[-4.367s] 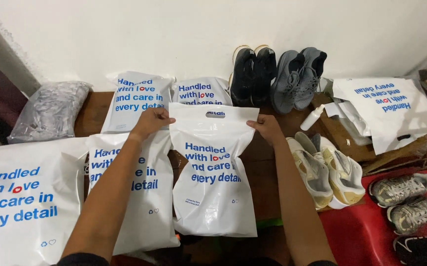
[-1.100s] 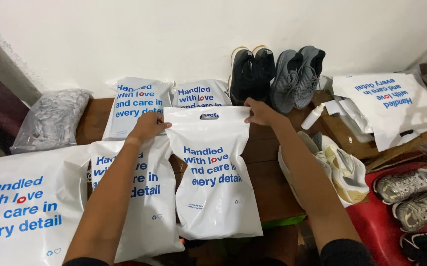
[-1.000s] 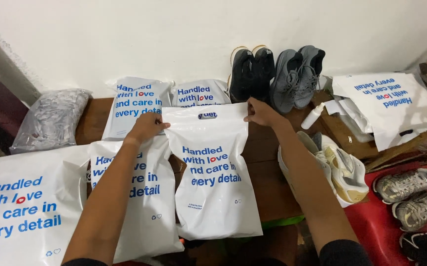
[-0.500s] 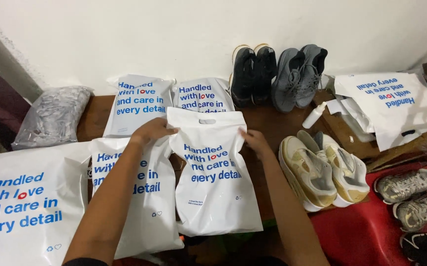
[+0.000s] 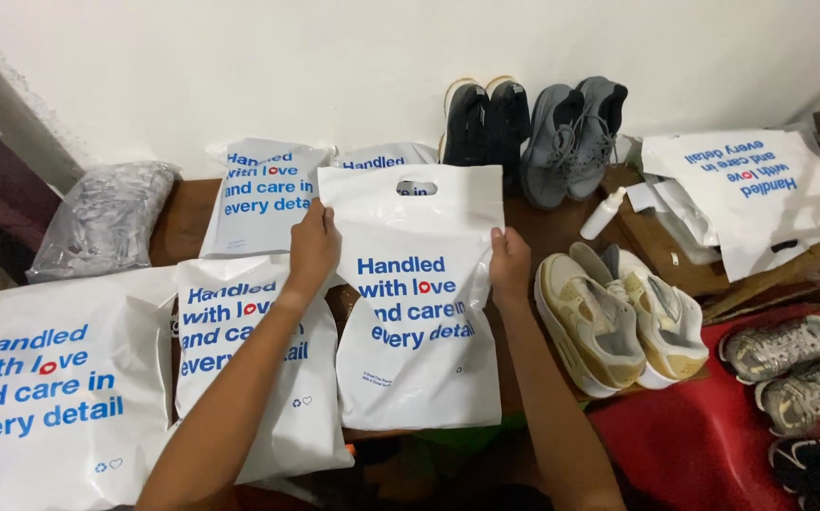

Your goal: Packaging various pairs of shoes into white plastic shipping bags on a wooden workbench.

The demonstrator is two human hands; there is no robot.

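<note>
A white plastic carrier bag [image 5: 419,303] with blue print and a cut-out handle lies flat in the middle of a brown table [image 5: 183,213]. My left hand [image 5: 313,248] grips its upper left edge. My right hand [image 5: 510,269] pinches its right edge about halfway down. The bag's top flap stands unfolded, with the handle hole showing near the far end. A pair of cream and white trainers [image 5: 618,317] lies just right of my right hand.
Several more printed white bags lie left [image 5: 60,388] and behind [image 5: 263,194]. Black shoes [image 5: 485,123] and grey shoes [image 5: 575,137] stand against the wall. A grey wrapped bundle [image 5: 102,218] is far left. Grey trainers [image 5: 788,369] rest on red cloth at right.
The bag's folded top has opened out, so its handle hole now shows. Both hands slid from the top corners down to the bag's side edges.
</note>
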